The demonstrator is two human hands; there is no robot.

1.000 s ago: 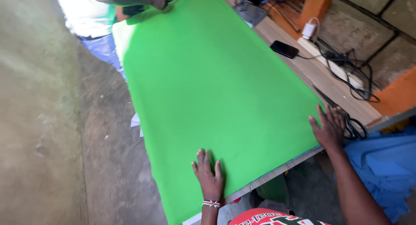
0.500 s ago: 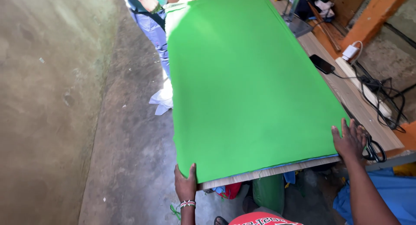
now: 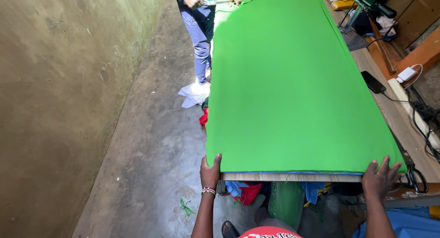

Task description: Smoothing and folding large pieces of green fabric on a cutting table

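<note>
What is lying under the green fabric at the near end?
A wooden table edge shows beneath the green fabric; the tabletop itself is covered. Below hang blue and red cloth scraps.

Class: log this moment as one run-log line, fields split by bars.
left hand: grips cloth corner | right hand: on near right corner | cloth: flat on table | far end: another person

To my left a rough, stained plaster wall [image 3: 55, 96] runs the length of the narrow passage. The grey concrete floor [image 3: 151, 151] below it is worn and mottled, with fabric scraps [image 3: 195, 93] lying near the table's side and a small green offcut [image 3: 185, 207] closer to me. The wooden worktable [image 3: 394, 114] shows a bare plank strip along its right edge. Orange-painted timber [image 3: 424, 52] stands at the far right. Daylight falls brightest at the far end of the table; the wall lies in shade.
</note>
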